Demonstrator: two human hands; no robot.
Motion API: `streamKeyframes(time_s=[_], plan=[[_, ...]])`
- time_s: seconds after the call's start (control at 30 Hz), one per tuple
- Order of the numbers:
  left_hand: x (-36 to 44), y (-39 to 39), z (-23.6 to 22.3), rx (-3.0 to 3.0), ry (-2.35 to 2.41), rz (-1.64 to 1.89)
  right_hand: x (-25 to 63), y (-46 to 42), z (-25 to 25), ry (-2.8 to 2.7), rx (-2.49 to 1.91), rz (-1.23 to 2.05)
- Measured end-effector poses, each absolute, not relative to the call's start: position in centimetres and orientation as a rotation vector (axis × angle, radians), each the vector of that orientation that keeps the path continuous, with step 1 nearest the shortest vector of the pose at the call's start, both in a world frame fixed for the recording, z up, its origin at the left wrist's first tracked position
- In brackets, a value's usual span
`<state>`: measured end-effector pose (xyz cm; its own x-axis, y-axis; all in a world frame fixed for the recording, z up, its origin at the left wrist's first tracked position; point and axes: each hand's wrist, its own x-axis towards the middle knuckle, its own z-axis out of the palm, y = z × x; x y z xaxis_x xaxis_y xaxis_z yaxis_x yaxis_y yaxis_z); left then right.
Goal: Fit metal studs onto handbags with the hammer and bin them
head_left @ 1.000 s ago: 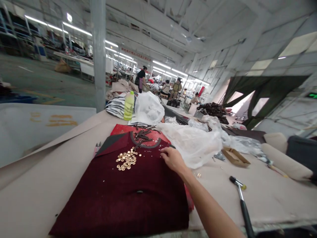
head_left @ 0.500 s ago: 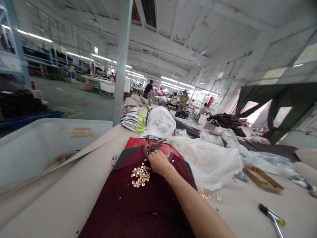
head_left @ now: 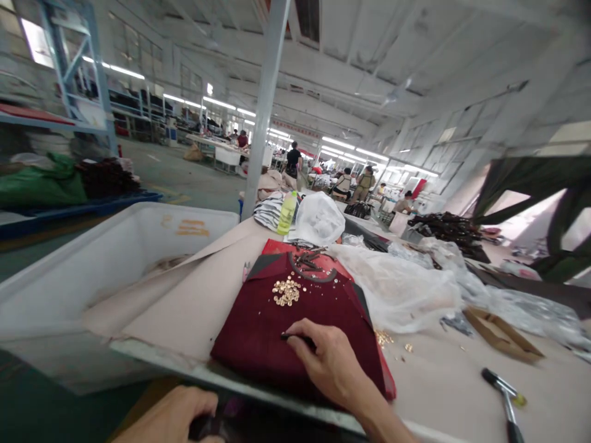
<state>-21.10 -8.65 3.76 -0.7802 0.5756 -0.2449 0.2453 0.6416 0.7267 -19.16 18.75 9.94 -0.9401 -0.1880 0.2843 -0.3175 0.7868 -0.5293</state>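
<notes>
My right hand (head_left: 327, 360) is above the near part of a stack of dark maroon fabric (head_left: 258, 332), thumb and fingers closed on a small dark strip (head_left: 300, 338). My left hand (head_left: 173, 415) is low at the bottom edge, in front of the table. Its fingers are curled around something dark that I cannot make out. A pile of round gold-coloured snap caps (head_left: 286, 291) lies on the maroon fabric. Behind them, several similar dark strips (head_left: 311, 259) lie on a red piece (head_left: 277, 246) inside the curved grey-edged neckline.
A hammer (head_left: 505, 397) and an open cardboard box (head_left: 503, 338) lie at right. White plastic bags (head_left: 397, 286) and a bottle of yellow-green liquid (head_left: 287, 213) stand behind the fabric. A large white bin (head_left: 133, 227) is at left. Several people are in the background.
My right hand has come back from the dark strips towards me, with one strip now in its fingers. My left hand has come into view at the bottom. The camera view has shifted.
</notes>
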Motion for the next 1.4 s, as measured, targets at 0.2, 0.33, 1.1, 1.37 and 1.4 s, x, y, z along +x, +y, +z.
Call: streamKeyframes(time_s=[0.2, 0.33, 1.1, 1.37, 1.4], plan=[[-20.9, -7.9, 6.9, 0.672, 2.216, 0.923, -13.8, 14.5, 7.4, -2.552, 0.8, 0.648], [-20.8, -8.2, 7.7, 0.693, 2.16, 0.967, -12.1, 13.0, 6.5, -2.492, 0.947, 0.599], [-18.3, -7.7, 7.4, 0.707, 2.486, 0.852, -10.4, 12.3, 6.0, -2.494, 0.999, 0.489], [-18.5, -7.9, 7.8, 0.736, 2.463, 0.808, -9.8, 12.6, 5.8, -2.534, 0.971, 0.496], [-18.4, -7.9, 7.9, 0.738, 2.468, 0.8, -9.8, 12.6, 5.8, -2.532, 0.98, 0.491]])
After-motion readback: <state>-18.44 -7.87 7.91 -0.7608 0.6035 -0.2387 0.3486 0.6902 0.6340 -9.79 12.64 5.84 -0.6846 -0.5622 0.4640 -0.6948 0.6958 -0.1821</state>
